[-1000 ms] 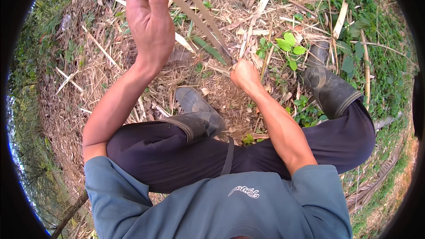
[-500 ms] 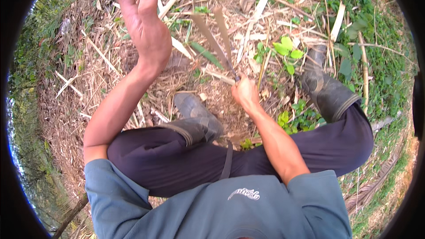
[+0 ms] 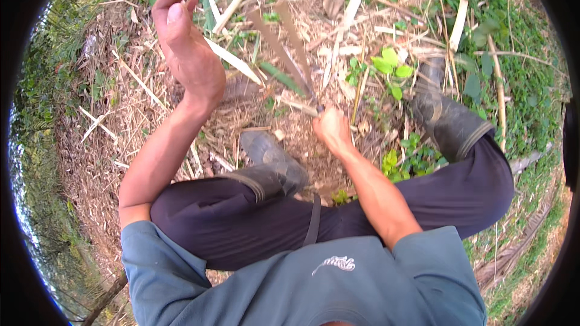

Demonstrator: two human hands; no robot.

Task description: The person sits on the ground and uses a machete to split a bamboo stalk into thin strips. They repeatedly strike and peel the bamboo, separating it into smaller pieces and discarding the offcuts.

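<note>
My right hand [image 3: 332, 128] is closed round the handle of a machete [image 3: 299, 63]. The blade points up and to the left over the ground and shows as two blurred brownish streaks in a narrow V. At the upper left my left hand [image 3: 190, 63] is raised. Its fingers are loosely bent and the thumb stands apart, with nothing visible between them. Below and behind that hand, a pale pointed split strip [image 3: 234, 60] lies on the litter. A green piece of stalk [image 3: 281, 77] lies by the blade.
My rubber boots [image 3: 275, 160] [image 3: 447, 115] stand on either side of the chip-strewn ground [image 3: 311, 151]. Several pale strips [image 3: 344, 30] lie scattered ahead. A small leafy plant [image 3: 389, 66] grows beyond my right hand, and green undergrowth [image 3: 525, 96] covers the right side.
My left hand has shifted slightly left and down in the picture. The machete blade has swung a little to the left, still in my right hand.
</note>
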